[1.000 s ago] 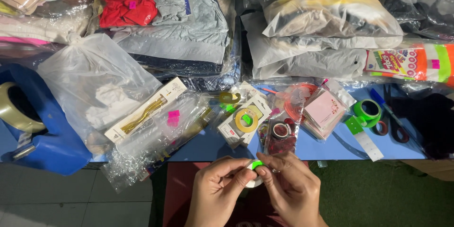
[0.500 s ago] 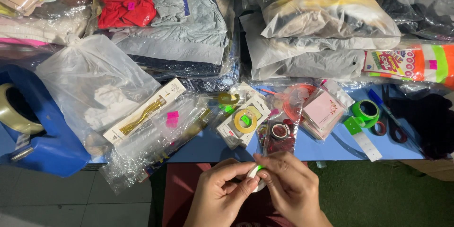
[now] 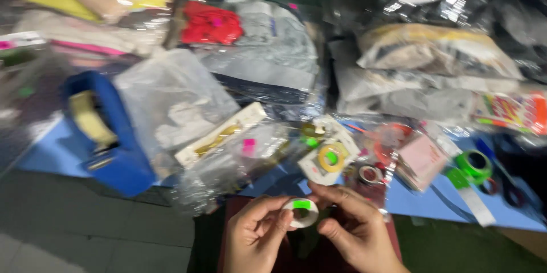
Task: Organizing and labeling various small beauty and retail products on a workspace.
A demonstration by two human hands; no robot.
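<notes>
My left hand (image 3: 256, 237) and my right hand (image 3: 354, 229) meet at the bottom centre of the view, both pinching a small white roll of green stickers (image 3: 301, 211). The roll is held upright between the thumbs and fingers, just in front of the blue table (image 3: 410, 198) edge. A card with a yellow tape roll (image 3: 329, 158) lies on the table right beyond the hands. The picture is blurred by motion.
A blue tape dispenser (image 3: 108, 136) stands at the left. Clear plastic bags (image 3: 171, 102) and bagged clothes (image 3: 268, 45) cover the back. A green tape roll (image 3: 474, 166), a pink pad (image 3: 423, 159) and a colourful packet (image 3: 510, 111) lie at the right.
The view has swung to the left and blurred. Both hands still hold the sticker roll, now turned so that its green label faces up.
</notes>
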